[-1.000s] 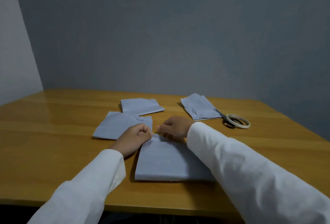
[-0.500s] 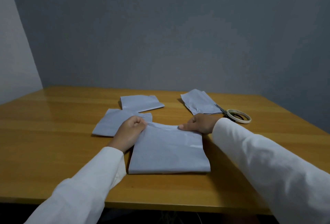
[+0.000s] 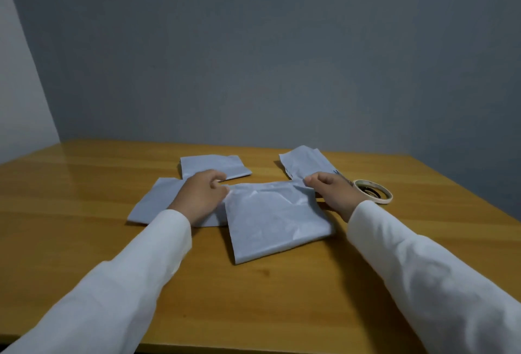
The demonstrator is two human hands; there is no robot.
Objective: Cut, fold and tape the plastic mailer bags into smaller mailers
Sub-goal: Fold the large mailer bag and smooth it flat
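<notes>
Hands pinch mailer's far corners.

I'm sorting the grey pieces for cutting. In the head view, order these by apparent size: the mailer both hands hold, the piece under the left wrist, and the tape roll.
1. Held mailer, largest.
2. Piece under the left wrist, partly covered, so its full size is unsure.
3. Tape roll, clearly smallest.

A glossy honey-coloured wooden desk meets a plain grey-blue wall along its far edge.
</notes>
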